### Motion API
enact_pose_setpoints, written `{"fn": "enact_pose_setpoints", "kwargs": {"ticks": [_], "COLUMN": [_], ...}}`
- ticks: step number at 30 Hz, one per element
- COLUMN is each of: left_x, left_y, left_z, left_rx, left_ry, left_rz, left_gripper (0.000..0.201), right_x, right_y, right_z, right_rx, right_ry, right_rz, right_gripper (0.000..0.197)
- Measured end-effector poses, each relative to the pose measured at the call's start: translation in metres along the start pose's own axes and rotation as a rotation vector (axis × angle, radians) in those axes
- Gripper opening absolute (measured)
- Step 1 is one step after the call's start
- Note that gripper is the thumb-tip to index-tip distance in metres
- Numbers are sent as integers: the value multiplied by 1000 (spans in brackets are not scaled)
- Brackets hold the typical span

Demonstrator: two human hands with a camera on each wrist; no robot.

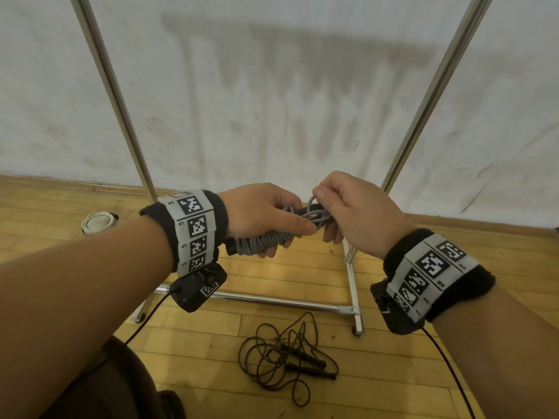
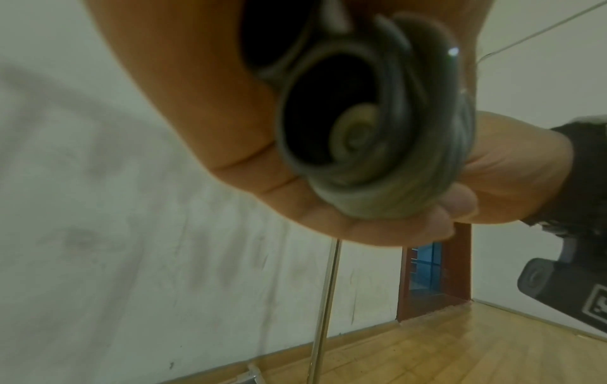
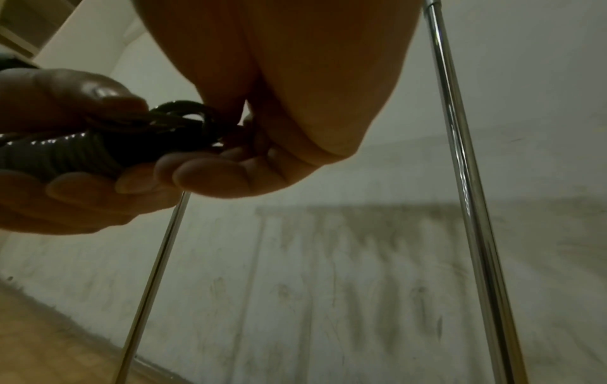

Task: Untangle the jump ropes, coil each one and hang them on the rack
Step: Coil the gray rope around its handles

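grey rope (image 1: 266,241) in both hands

Grey jump rope (image 1: 263,241) coiled tight in hands; black jump rope (image 1: 287,358) tangled on floor.

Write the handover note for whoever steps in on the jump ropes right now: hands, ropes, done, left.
Left hand: grip closed round the coiled grey jump rope with black handles.
Right hand: fingers pinch the grey rope's loose loops at the bundle's end, apparently tucking them in.
Thin black jump rope with black handles: loose heap on the wooden floor, in front of the chrome tube rack.
Done: grey rope separated and nearly coiled.
Left: finish and hang the grey rope; coil and hang the black one.
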State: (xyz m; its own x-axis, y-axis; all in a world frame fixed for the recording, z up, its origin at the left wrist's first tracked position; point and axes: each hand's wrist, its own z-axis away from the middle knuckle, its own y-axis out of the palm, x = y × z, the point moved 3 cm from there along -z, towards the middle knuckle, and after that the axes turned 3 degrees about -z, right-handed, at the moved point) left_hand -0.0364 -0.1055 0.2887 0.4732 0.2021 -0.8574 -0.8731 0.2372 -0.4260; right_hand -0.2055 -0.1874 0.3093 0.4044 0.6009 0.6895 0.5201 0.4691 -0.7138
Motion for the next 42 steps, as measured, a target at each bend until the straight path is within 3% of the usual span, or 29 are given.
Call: {"fn": "enact_pose_setpoints", "kwargs": {"ticks": [6, 9, 15, 18, 26, 30, 34, 38, 42], "left_x": [-7, -11, -19, -23, -34, -35, -38, -40, -43], "left_y": [4, 4, 9, 11, 12, 14, 20, 21, 21], "left_z": [-3, -4, -11, -13, -5, -5, -6, -8, -8], "left_rx": [-156, -156, -121, -235, -503, -481, -416, -446, -485], "left_ry": [36, 62, 39, 66, 197, 181, 189, 202, 228], "left_rz": [-116, -107, 49, 71, -309, -257, -210, -247, -248], "left_gripper": [30, 27, 25, 25, 9, 9, 30, 27, 17], "right_x": [7, 8, 12, 6, -18, -13, -5, -2, -6], "right_y": [-6, -16, -13, -14, -20, -14, -9, -12, -18], "right_z": [4, 4, 0, -4, -11, -14, -14, -15, -16], "right_rx": [39, 12, -52, -135, -315, -259, -174, -157, -234], "right_ry": [-69, -78, -104, -66, 177, 232, 248, 200, 207], "right_rz": [-1, -84, -246, -340, -686, -819, -849, -791, -825], "right_gripper": [19, 6, 2, 4, 16, 19, 28, 31, 36]}}
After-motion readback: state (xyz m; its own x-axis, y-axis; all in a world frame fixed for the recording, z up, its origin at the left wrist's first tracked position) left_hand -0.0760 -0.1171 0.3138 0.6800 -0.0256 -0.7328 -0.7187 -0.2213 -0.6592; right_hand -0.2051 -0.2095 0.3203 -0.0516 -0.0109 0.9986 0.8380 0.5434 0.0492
